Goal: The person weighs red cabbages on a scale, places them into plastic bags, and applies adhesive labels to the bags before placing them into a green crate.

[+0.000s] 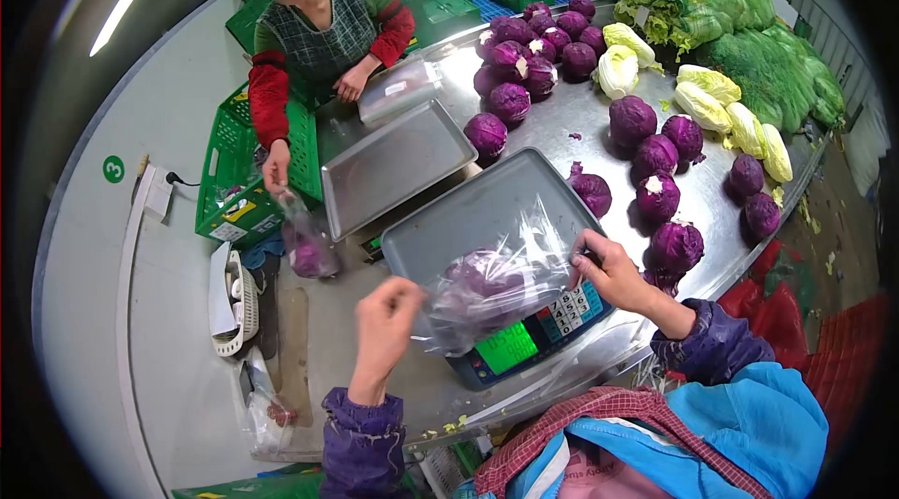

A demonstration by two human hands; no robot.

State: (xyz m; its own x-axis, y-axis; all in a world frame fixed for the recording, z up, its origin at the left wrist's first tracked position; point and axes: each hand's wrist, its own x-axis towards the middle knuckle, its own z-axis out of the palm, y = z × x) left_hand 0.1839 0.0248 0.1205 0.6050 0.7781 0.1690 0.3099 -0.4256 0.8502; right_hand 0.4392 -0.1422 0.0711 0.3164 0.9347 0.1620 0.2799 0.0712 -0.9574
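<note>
My left hand (386, 326) is closed on the left edge of a clear plastic bag (534, 265), fingers pinched. My right hand (604, 267) pinches the bag's right edge. Inside the bag a red cabbage (482, 282) shows through the plastic, over the front of the grey scale tray (435, 237). Below the bag are the scale's lit green display (506, 347) and its keypad (569, 310).
Across the table (581, 148) a co-worker (323, 26) holds a bagged cabbage (311, 257) beside a green crate (213, 183). Loose red cabbages (632, 122) and pale Chinese cabbages (702, 106) lie to the right. A second scale tray (398, 167) and white basket (245, 307) stand left.
</note>
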